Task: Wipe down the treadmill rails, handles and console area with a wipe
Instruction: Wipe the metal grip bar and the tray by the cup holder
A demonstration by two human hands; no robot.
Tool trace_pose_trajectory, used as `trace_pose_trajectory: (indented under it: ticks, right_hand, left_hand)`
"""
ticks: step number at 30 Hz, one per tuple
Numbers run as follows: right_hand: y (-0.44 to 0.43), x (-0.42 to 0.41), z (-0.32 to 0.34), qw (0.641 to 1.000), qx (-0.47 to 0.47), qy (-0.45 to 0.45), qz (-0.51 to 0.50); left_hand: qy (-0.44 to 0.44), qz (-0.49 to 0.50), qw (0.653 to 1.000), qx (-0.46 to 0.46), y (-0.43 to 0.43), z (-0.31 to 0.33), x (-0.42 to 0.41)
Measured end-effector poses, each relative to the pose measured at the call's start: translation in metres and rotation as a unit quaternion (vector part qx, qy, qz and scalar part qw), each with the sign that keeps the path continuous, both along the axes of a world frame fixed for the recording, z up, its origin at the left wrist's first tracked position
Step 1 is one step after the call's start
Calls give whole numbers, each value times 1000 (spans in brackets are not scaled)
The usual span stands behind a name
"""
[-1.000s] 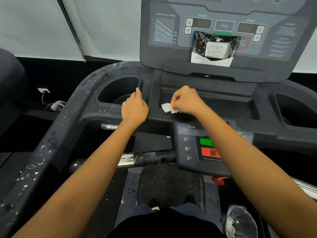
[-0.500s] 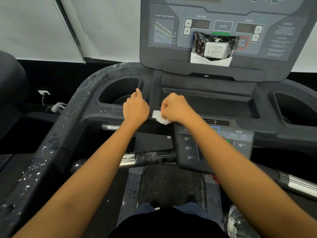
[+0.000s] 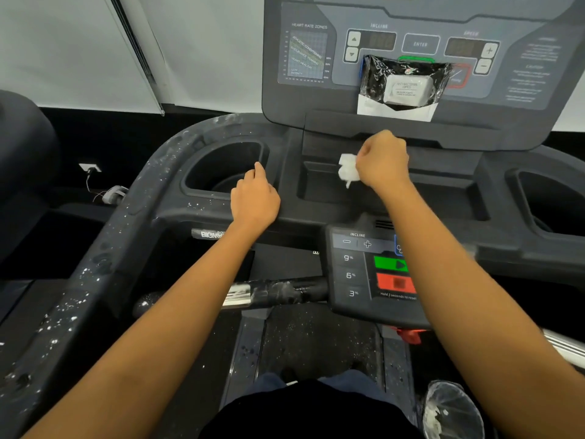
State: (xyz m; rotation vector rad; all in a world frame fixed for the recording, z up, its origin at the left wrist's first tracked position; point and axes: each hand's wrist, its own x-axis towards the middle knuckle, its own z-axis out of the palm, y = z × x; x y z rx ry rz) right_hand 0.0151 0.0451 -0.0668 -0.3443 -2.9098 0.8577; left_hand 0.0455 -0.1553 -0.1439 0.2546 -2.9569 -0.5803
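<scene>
A person stands on a treadmill (image 3: 104, 280) and holds a white wipe over the tray in the middle.

The big dark treadmill has white spots all over its left rail (image 3: 63, 315). Its tall screen board (image 3: 421, 42) stands up at the back, and a shiny black pack of wipes (image 3: 403, 85) leans on it. Below sits a small button panel (image 3: 361, 274) with a green and a red button. A round cup hole (image 3: 224, 167) is on the left side. The left hand (image 3: 254, 201) rests on the ledge beside that cup hole, fingers curled down, holding nothing. The right hand (image 3: 383, 161) is closed tight around the crumpled wipe (image 3: 347, 167), over the back of the tray (image 3: 443, 191).
</scene>
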Motion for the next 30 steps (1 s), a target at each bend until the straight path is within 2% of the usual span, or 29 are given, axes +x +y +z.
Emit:
trace_pose_trajectory:
  ticks: [2, 5, 8, 13, 18, 22, 25, 27, 30]
  right_hand:
    - [-12, -5, -7, 1000, 28, -3, -11]
    - [-48, 1, -17, 994, 88, -23, 61]
    - [-77, 1, -19, 988, 85, -10, 130]
    - [-67, 7, -20, 971, 88, -84, 204]
    - [-72, 24, -24, 955, 105, -105, 255]
    - [-63, 6, 5, 959, 78, -145, 229]
    - [-61, 8, 4, 971, 95, -126, 180]
    - [-71, 23, -13, 970, 107, -109, 190]
    - [-89, 48, -33, 975, 53, 13, 214]
  left_hand:
    - [0, 0, 1000, 4, 0, 0, -1]
    - [0, -3, 1000, 2, 0, 0, 0]
    - [-2, -7, 1000, 4, -1, 0, -1]
    - [-7, -25, 1000, -4, -4, 0, 1]
    - [-8, -31, 999, -2, -4, 1, 3]
    - [-3, -51, 999, 0, -13, 2, 6]
    - [32, -50, 997, -39, -23, 0, 14]
    - [45, -31, 996, -67, -29, -2, 18]
    - [43, -5, 997, -68, -41, -8, 19]
